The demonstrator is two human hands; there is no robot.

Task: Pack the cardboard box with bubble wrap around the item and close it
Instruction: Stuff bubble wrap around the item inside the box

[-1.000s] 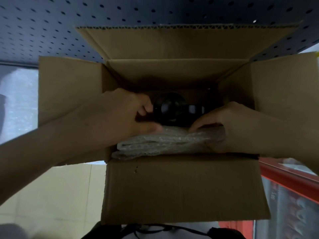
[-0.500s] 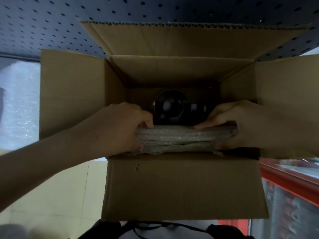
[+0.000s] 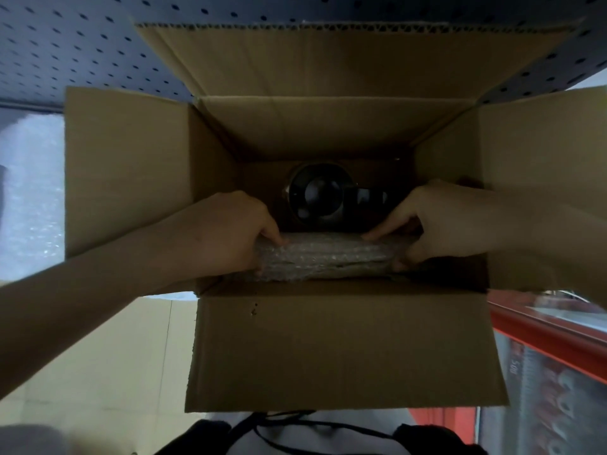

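Bubble wrap (image 3: 323, 257): a folded pad in the middle of the frame, inside the box, pressed against the near wall.
Left hand (image 3: 226, 234): grips the left end of the pad, fingers curled round it, thumb on top.
Right hand (image 3: 437, 224): grips the right end of the pad, one finger stretched along the top edge.
Dark round thing (image 3: 317, 197): sits deeper in the box, just behind the pad, with a handle-like part sticking out to the right.
Box (image 3: 341, 349): brown cardboard, all four flaps open and spread out.
Board with holes (image 3: 72, 47): dark blue, upper part of the frame.
Red edge (image 3: 542, 336): lower right of the frame.
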